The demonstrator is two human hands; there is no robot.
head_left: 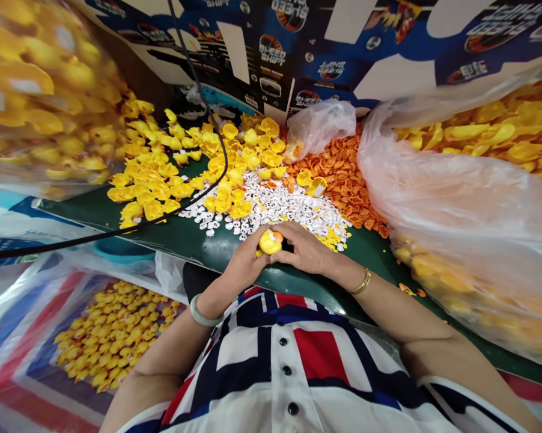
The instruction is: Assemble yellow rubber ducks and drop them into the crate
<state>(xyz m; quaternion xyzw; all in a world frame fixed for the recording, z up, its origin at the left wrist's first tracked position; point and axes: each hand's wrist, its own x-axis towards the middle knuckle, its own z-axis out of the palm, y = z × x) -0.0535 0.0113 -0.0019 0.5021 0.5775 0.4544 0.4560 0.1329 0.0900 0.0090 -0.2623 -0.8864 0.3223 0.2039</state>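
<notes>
A small yellow toy duck sits between both of my hands at the near edge of a green table. My left hand curls round its left side, with a pale green bangle on the wrist. My right hand pinches it from the right, with a gold bracelet on the wrist. Just beyond my fingers lies a heap of small white parts. Yellow duck shells are piled to the left, and orange pieces to the right.
A black cable crosses the table's left side. Clear bags of yellow parts bulge at the right and upper left. Another bag of finished ducks lies on the floor at lower left. Printed cartons stand behind.
</notes>
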